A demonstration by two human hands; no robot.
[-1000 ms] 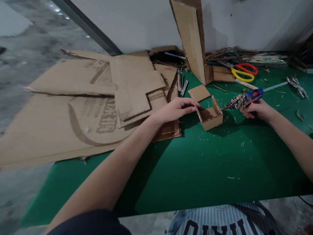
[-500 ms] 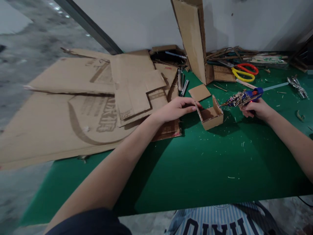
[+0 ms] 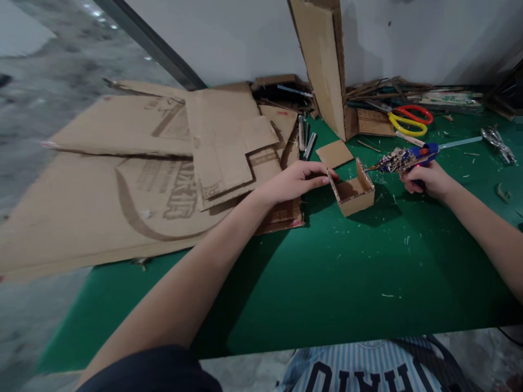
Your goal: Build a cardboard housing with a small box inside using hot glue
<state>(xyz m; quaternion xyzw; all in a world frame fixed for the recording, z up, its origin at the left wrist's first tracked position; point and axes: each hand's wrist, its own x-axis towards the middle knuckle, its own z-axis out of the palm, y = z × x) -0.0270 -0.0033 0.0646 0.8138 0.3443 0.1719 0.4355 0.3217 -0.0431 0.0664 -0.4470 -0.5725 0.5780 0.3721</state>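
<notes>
The box (image 3: pixel 356 204) sits between your hands: left hand (image 3: pixel 292 181) holding its left side, right hand (image 3: pixel 430 179) gripping a glue gun (image 3: pixel 425 155), nozzle (image 3: pixel 371 167) by the right side.

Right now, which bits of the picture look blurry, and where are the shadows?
In the head view, the gray floor and the left end of the big cardboard look smeary; in the head view, the small box and blue glue gun look clearer; in the head view, dark shadows lie on the green table, along the left arm and right of the box.
</notes>
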